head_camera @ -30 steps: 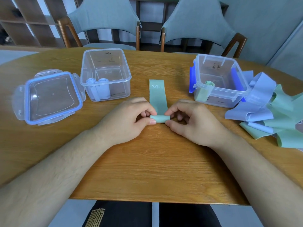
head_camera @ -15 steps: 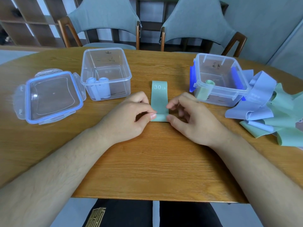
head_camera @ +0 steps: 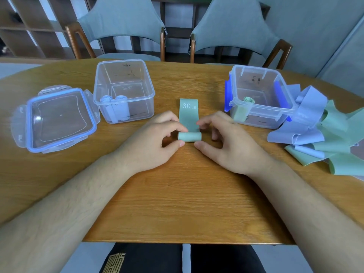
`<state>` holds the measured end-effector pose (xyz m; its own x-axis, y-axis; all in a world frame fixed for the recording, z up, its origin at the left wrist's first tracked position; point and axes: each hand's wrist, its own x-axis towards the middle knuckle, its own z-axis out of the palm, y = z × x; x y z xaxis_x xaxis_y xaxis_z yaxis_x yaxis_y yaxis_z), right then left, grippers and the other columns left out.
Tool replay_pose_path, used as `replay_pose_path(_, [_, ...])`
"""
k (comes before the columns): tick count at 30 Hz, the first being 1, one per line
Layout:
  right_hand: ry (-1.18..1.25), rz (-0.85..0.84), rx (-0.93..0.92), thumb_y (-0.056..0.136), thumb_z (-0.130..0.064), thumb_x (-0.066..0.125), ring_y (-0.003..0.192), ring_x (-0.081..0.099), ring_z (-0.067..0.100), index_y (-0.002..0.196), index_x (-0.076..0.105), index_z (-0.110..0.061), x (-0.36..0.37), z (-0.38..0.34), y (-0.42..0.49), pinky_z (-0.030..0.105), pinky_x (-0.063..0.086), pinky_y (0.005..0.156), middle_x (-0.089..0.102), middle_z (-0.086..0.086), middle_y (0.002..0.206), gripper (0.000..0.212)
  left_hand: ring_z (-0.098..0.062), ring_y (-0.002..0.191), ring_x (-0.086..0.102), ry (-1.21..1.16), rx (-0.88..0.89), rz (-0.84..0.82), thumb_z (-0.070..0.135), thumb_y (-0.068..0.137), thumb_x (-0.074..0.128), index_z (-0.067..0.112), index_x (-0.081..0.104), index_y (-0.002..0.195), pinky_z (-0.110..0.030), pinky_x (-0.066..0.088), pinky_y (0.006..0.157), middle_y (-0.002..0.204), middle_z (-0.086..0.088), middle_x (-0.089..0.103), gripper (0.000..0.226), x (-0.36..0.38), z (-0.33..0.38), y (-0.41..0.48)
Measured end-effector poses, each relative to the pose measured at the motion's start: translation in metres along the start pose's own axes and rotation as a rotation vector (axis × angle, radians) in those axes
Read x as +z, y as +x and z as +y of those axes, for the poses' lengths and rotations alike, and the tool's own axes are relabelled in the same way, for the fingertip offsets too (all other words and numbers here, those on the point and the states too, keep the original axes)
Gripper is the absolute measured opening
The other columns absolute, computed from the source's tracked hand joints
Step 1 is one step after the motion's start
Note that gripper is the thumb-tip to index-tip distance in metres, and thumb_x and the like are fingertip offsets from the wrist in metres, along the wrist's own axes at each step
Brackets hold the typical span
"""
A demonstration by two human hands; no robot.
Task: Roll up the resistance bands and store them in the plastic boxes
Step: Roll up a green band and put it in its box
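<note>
Two hands on a half-rolled green band [head_camera: 188, 123]
Curled fingers [head_camera: 180, 144] of the left hand [head_camera: 153, 143] pinch the roll's left end, those of the right hand [head_camera: 231, 143] apparently its right; the unrolled tail lies beyond them on the tabletop [head_camera: 177, 203].

The band [head_camera: 188, 117] is pale sage green with white "30 LB" lettering, the table [head_camera: 177, 203] warm orange-brown wood grain. Both boxes are clear: the left box [head_camera: 145, 81] holds pale lavender rolls [head_camera: 122, 109], the right box [head_camera: 263, 115] has bright blue latches. The loose pile [head_camera: 313, 103] mixes lavender and sage green.
</note>
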<state>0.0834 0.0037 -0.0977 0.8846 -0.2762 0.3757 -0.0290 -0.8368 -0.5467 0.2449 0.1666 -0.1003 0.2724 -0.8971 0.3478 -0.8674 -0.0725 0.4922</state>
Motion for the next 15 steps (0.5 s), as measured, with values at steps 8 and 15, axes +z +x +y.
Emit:
replay_pose_path(8, [0.058,-0.008,-0.008,0.081,-0.011,0.078,0.074,0.051,0.016,0.100,0.069,-0.016,-0.002,-0.004,0.001,0.009,0.036,0.066,0.055,-0.014,0.087,0.022,-0.007,0.084,0.057,-0.022,-0.026,0.044,0.022,0.087,0.074,0.027,0.070,0.109,-0.007,0.037,0.072,0.092,0.017,0.058,0.023,-0.003,0.004,-0.002])
replay_pose_path(15, [0.117,-0.052,0.006,0.082,-0.010,0.077,0.075,0.052,0.014,0.095,0.072,-0.016,-0.004,-0.003,-0.002,0.010,0.037,0.067,0.059,-0.006,0.092,0.015,-0.005,0.087,0.051,-0.047,0.009,0.027,0.026,0.089,0.072,0.025,0.071,0.097,-0.008,0.036,0.072,0.094,0.016,0.052,0.008,-0.003,0.006,-0.007])
